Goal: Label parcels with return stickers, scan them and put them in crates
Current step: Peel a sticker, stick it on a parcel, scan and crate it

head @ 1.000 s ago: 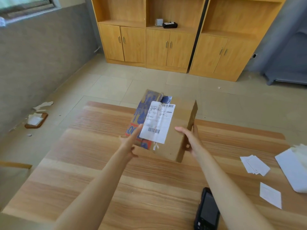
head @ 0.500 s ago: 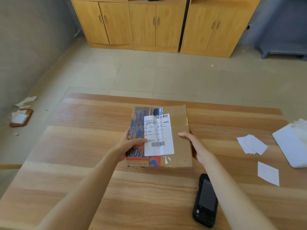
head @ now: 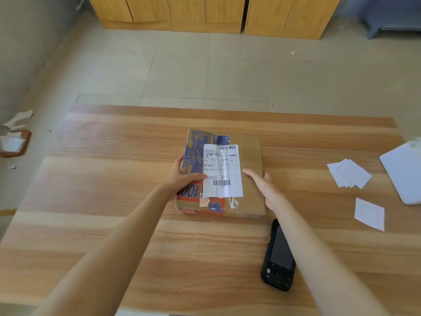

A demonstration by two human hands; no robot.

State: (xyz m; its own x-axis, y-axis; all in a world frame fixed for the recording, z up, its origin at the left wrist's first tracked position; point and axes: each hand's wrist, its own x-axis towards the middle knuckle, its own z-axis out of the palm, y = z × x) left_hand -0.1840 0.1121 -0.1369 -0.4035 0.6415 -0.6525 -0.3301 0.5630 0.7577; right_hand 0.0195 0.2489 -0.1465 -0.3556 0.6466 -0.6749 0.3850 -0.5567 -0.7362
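Observation:
A flat brown cardboard parcel (head: pixel 249 156) with blue and orange print lies on the wooden table (head: pixel 114 201). A white shipping label (head: pixel 222 172) with barcodes covers its middle. My left hand (head: pixel 182 177) grips the parcel's left edge, thumb on top next to the label. My right hand (head: pixel 262 185) holds the right edge, thumb on top and fingers over the side. A black handheld scanner (head: pixel 279 256) lies on the table near my right forearm. White return stickers (head: pixel 349 173) lie in a small pile at the right, with one loose sticker (head: pixel 369 214) nearer.
A white sheet or bag (head: pixel 403 172) lies at the table's right edge. Beyond the table is tiled floor and a row of wooden cabinets (head: pixel 205 12). Paper scraps and a small brown tray (head: pixel 14 143) lie on the floor at left.
The parcel was held tilted up in the air a second ago; both hands have lowered it flat onto the table. The view has tipped downward.

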